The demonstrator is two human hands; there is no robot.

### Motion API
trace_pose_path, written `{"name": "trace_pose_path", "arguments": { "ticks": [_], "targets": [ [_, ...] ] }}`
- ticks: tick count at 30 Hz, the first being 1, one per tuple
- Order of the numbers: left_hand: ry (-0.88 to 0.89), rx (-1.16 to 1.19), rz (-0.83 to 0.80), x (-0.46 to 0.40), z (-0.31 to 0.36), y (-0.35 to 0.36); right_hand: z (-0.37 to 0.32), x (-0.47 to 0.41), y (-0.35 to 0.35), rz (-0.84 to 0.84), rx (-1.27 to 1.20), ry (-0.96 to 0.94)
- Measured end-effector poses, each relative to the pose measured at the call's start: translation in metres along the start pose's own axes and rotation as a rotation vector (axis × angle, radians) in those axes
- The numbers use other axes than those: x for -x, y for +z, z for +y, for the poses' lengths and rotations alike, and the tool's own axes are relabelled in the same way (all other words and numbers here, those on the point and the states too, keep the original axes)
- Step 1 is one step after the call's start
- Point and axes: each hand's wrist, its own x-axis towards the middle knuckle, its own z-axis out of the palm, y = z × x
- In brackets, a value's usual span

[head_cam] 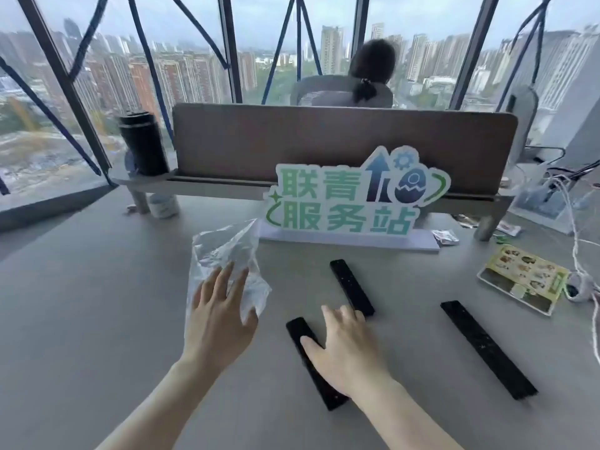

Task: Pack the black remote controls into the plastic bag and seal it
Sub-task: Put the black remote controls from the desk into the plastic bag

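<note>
Three black remotes lie flat on the grey surface [97,319], none bagged. Near remote [303,339] sits centre, partly under the right hand [349,355]; fingers spread, thumb resting on it, palm over its near half, not gripping. Middle remote [350,287] lies just beyond that hand's fingertips, angled far-left to near-right. Long remote [487,349] lies well apart to the right.

Plastic bag [227,254], clear and crumpled, lies left of the remotes. Left hand [219,319] rests flat on its near part, fingers spread, not pinching.

Far side: green sign [350,196] against a brown divider [324,141]. Black flask [143,144] far left. Printed packet [522,277] and white cables [574,241] far right.
</note>
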Motion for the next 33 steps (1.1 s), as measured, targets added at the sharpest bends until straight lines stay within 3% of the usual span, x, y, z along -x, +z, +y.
{"name": "trace_pose_path", "arguments": {
  "ticks": [4, 11, 16, 22, 25, 29, 33],
  "targets": [
    [-0.068, -0.091, 0.028, 0.015, -0.024, 0.006, 0.005, 0.021, 0.021, -0.038, 0.053, 0.125],
    [-0.054, -0.092, -0.037, 0.027, -0.037, -0.017, 0.001, 0.056, 0.024, -0.084, 0.006, 0.145],
    [0.076, 0.085, -0.032, 0.030, -0.003, -0.029, 0.011, 0.079, -0.009, -0.126, -0.709, 0.108],
    [0.106, 0.200, -0.081, 0.028, 0.049, -0.048, -0.006, 0.061, -0.021, -0.335, -0.657, 0.125],
    [0.082, 0.209, -0.107, 0.027, 0.062, -0.052, -0.023, 0.041, -0.006, -0.358, -0.864, 0.103],
    [0.003, 0.351, -0.101, 0.026, 0.059, -0.045, -0.015, 0.037, 0.002, -0.189, -1.007, 0.124],
    [0.004, 0.364, -0.081, 0.025, 0.053, -0.032, 0.032, 0.027, 0.000, 0.139, -0.880, 0.291]
  ]
}}
